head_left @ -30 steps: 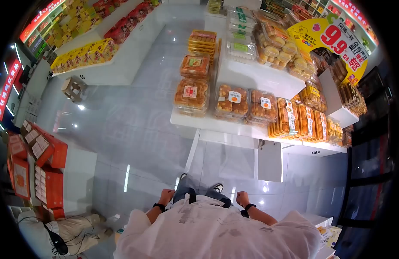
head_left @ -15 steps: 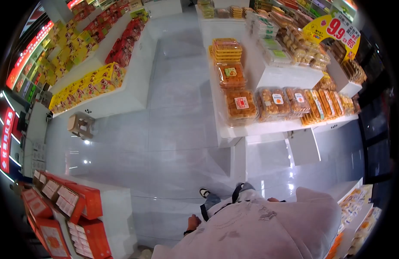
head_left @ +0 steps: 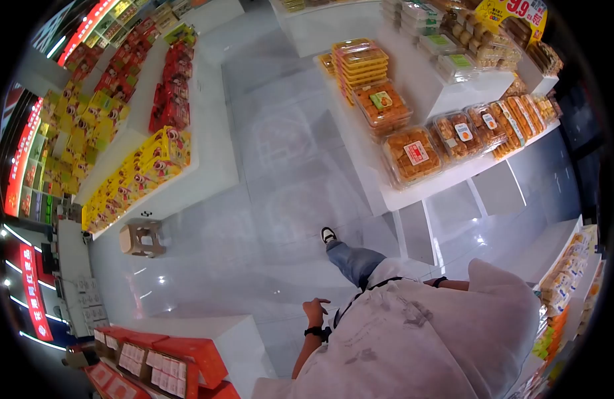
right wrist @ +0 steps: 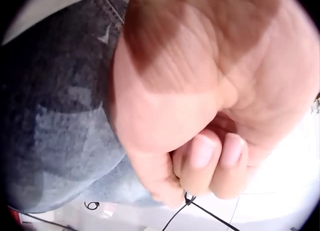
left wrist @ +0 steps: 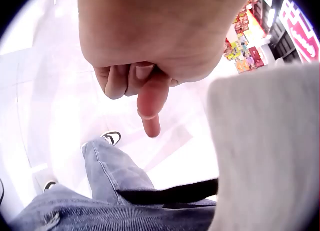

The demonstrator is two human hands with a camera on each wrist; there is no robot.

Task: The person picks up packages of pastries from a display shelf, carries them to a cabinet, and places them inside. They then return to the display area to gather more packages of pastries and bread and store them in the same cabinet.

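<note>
My left hand (head_left: 315,311) hangs beside my body over the floor, fingers loosely curled and holding nothing. In the left wrist view its thumb and fingers bend below the palm, above my jeans (left wrist: 110,166). Mostly hidden behind my shirt in the head view, my right hand (right wrist: 200,91) hangs close beside the leg of my jeans (right wrist: 65,116). Its fingers are loosely curled with no object between them. A thin black cord (right wrist: 210,216) shows just below those fingertips. Neither hand is near the packaged pastries.
A white display stand (head_left: 413,196) with clear boxes of pastries (head_left: 413,156) stands ahead right. Along the left runs a counter (head_left: 207,156) of yellow packages (head_left: 144,166), with a small stool (head_left: 142,239) beside it. Red boxes (head_left: 191,356) sit near front left; tiled floor (head_left: 274,199) lies between.
The view has swung and moved forward: the pastry stand, left counter and red boxes have shifted within it. My legs have stepped, and my left hand now shows more fully, swung out from my body.
</note>
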